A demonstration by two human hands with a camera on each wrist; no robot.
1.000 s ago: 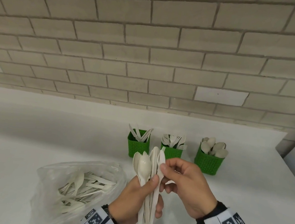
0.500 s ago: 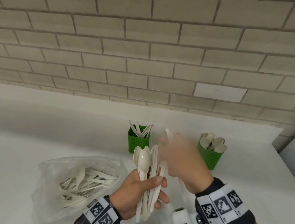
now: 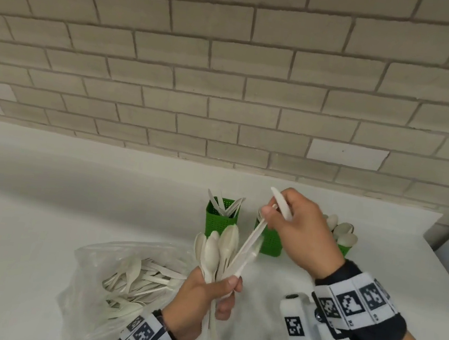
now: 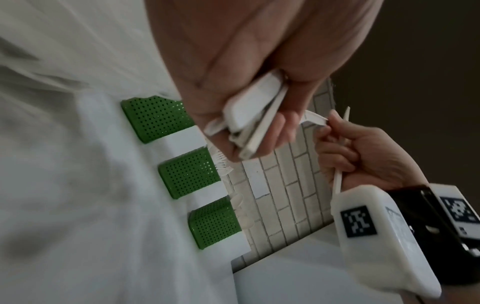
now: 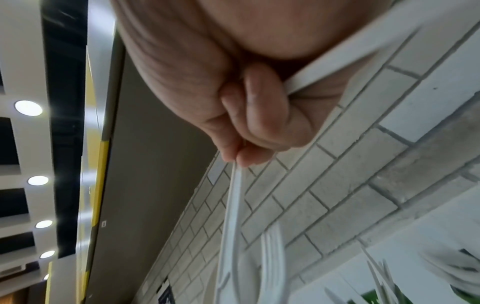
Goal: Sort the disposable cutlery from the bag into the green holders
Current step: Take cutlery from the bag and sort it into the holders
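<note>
— Logging item one: what does the left hand [image 3: 201, 293] hold?
— Bundle of white spoons and other pieces [image 3: 218, 250], fingers and thumb wrapped round the handles. Long axis near upright, bowls up, handle ends below the fist. Hand low over the counter [image 3: 45, 205], palm toward the wearer, wrist band with printed markers.

— Item two, the right hand [image 3: 300, 231]?
— Raised in front of the middle holder. Thumb and forefinger pinch a fork handle [image 3: 251, 240]; the piece slants down-left, its lower end among the bundle. A knife [image 3: 281, 204] lies clamped under the curled fingers, tip up-left, handle running back under the palm in the left wrist view.

— Holders?
— Three green perforated holders in a row near the brick wall [image 3: 227, 86]: left holder [image 3: 220, 219] with knives, middle holder [image 3: 271, 239] with forks, partly hidden by the right hand, right holder [image 3: 344, 249] with spoons.

— Bag?
— Clear plastic bag [image 3: 98, 281] on the counter, left of the left hand, more white cutlery lying flat inside.
</note>
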